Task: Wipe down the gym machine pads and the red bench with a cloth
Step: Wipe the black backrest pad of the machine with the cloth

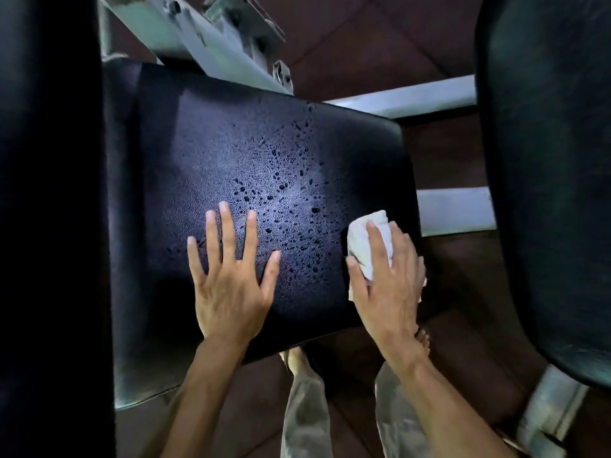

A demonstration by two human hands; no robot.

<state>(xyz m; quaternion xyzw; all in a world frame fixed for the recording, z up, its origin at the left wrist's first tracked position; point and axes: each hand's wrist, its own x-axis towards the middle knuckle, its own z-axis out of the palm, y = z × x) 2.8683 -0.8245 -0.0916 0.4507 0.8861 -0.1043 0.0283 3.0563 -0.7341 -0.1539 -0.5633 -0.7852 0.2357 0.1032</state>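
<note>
Seat pad: a black, grained pad (251, 166) fills the middle of the head view, lying flat and tilted a little clockwise, its near edge toward the person.
Droplets: dark wet spots (291, 206) speckle the centre and right-of-centre of the pad, from its far edge down to between the two hands.
Left hand: the left hand (231, 279) lies flat on the near-left part of the pad, palm down, fingers straight and spread, holding nothing.
Right hand: the right hand (386, 282) rests on the near-right part of the pad, near its right edge, fingers and thumb curled round the cloth.
Cloth: a white bunched cloth (367, 239) sits under the right hand's fingers and touches the pad; its far end sticks out beyond the fingertips, and a bit shows at the hand's right side.
Other pads: a dark upright pad (49, 193) runs along the left edge; another dark curved pad (555, 160) stands at the right, apart from the seat pad.
Frame: pale grey metal bars (211, 38) show beyond the pad's far edge and at its right side.
Floor: dark reddish-brown floor (363, 44) lies beneath the machine.
Person: light trouser legs (304, 408) and bare feet show below the pad's near edge.
</note>
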